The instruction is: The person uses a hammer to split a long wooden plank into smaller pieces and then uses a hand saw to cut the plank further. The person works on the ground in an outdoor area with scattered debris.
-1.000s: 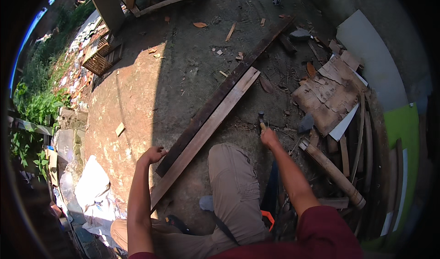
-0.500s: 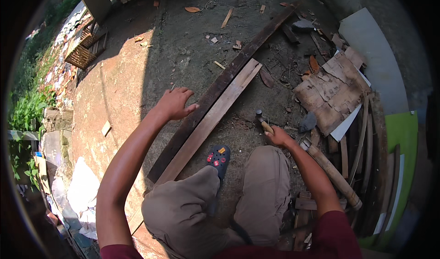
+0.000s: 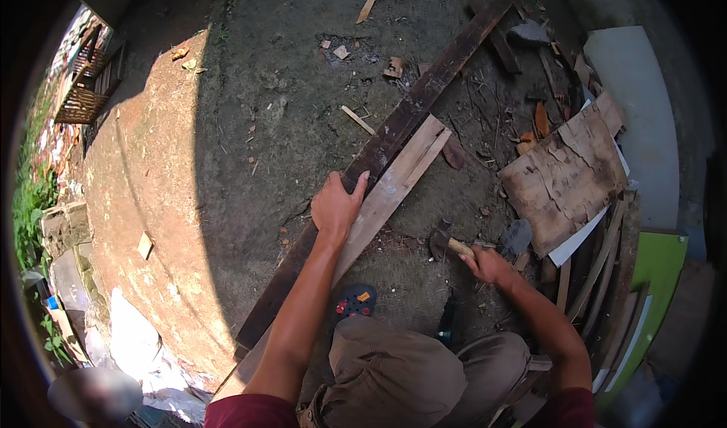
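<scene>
My left hand (image 3: 335,207) is closed over a long dark wooden beam (image 3: 413,111), thumb on its top face and fingers round its far-left side. The beam slants across the concrete from lower left to upper right. Against its right side lies a shorter pale plank (image 3: 394,193), its far end split. In my right hand (image 3: 491,266) is a hammer (image 3: 459,247), gripped by its wooden handle. The dark hammer head hangs just above or touches the ground, right of the plank; I cannot tell which.
At the right are a peeling brown board (image 3: 564,174), a grey stone (image 3: 516,236), a pale sheet (image 3: 636,117), a green panel (image 3: 657,273) and several wood strips. A slatted wooden crate (image 3: 82,95) stands far left. My clog (image 3: 356,301) is beside the plank.
My left hand has come down from above the beam's left side and taken hold of it. My right hand and the hammer have moved lower. The view has shifted, and my knees have changed position.
</scene>
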Demonstrator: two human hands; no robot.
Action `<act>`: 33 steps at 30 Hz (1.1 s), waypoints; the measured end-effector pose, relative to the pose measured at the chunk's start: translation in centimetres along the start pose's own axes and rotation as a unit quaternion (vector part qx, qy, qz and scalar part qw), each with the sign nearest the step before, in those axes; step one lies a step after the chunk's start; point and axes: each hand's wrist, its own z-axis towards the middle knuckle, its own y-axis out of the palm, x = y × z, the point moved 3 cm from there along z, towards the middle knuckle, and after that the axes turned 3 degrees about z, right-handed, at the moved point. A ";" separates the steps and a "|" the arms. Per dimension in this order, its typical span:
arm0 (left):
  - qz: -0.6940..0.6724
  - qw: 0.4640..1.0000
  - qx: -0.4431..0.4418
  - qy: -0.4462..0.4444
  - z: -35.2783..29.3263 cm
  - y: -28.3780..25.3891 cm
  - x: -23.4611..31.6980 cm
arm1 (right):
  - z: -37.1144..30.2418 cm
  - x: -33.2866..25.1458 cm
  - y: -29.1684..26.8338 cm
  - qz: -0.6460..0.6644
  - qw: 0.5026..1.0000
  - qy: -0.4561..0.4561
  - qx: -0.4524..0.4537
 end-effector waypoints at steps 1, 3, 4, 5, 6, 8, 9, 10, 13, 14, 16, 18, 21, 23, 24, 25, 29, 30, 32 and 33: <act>-0.010 1.000 -0.004 -0.002 0.1 -0.1 -0.1 | 0.1 -0.3 -1.0 0.017 1.000 -0.003 -0.009; -0.032 0.999 -0.007 -0.008 0.3 -0.1 -0.3 | 0.8 0.0 -3.1 0.047 0.999 -0.013 -0.024; -0.026 0.999 -0.007 -0.019 0.2 -0.2 -0.4 | 1.2 -0.1 -4.1 0.089 0.996 -0.027 0.014; -0.021 0.999 -0.006 -0.024 0.5 -0.2 -0.5 | 1.8 -0.3 -4.9 0.132 0.989 -0.038 0.057; -0.016 0.999 -0.004 -0.031 0.7 -0.3 -0.7 | 2.6 -0.5 -5.7 0.174 0.978 -0.051 0.099; -0.006 0.999 -0.005 -0.032 0.2 -0.6 -0.1 | 5.8 0.8 -5.5 0.305 0.934 -0.060 0.174; -0.008 1.000 0.003 -0.029 0.8 -0.8 0.8 | 8.6 1.7 -6.2 0.362 0.903 -0.072 0.219; -0.008 1.000 0.006 -0.023 1.4 -0.6 1.5 | 11.8 2.2 -6.3 0.420 0.874 -0.065 0.236; 0.006 1.000 0.001 -0.019 0.9 -0.5 0.8 | 17.2 -0.4 -7.0 0.565 0.788 -0.039 0.242; 0.006 1.000 0.003 -0.005 1.0 -0.3 0.5 | 18.2 -1.0 -7.2 0.587 0.775 -0.029 0.233; 0.024 1.000 -0.010 0.005 1.4 0.0 0.5 | 20.6 -1.9 -7.3 0.634 0.743 -0.013 0.216; 0.022 1.000 0.010 0.005 1.3 0.0 0.2 | 21.8 -2.9 -7.2 0.649 0.737 -0.023 0.185; 0.032 0.999 0.018 0.005 1.0 0.2 -0.2 | 22.0 -3.8 -6.7 0.645 0.751 -0.044 0.138; 0.040 0.999 0.025 0.004 0.8 0.4 0.3 | 21.5 -4.9 -6.3 0.665 0.738 -0.041 0.109; 0.047 0.998 0.029 0.010 0.6 0.5 0.5 | 21.2 -5.1 -5.8 0.667 0.737 -0.042 0.103; 0.045 0.999 0.029 0.009 0.8 0.6 0.5 | 21.2 -5.1 -5.6 0.664 0.739 -0.047 0.101; 0.028 0.999 0.035 0.012 0.5 0.7 -0.1 | 21.0 -5.5 -7.0 0.650 0.755 -0.051 0.068; 0.022 0.999 0.041 0.019 0.8 0.6 -0.1 | 20.7 -5.5 -7.1 0.643 0.761 -0.055 0.061; 0.032 0.999 0.024 0.009 1.1 0.4 1.0 | 20.5 -5.1 -7.2 0.657 0.752 -0.048 0.037; 0.038 0.999 0.015 0.005 1.3 0.4 1.3 | 20.8 -4.8 -7.3 0.660 0.748 -0.061 0.037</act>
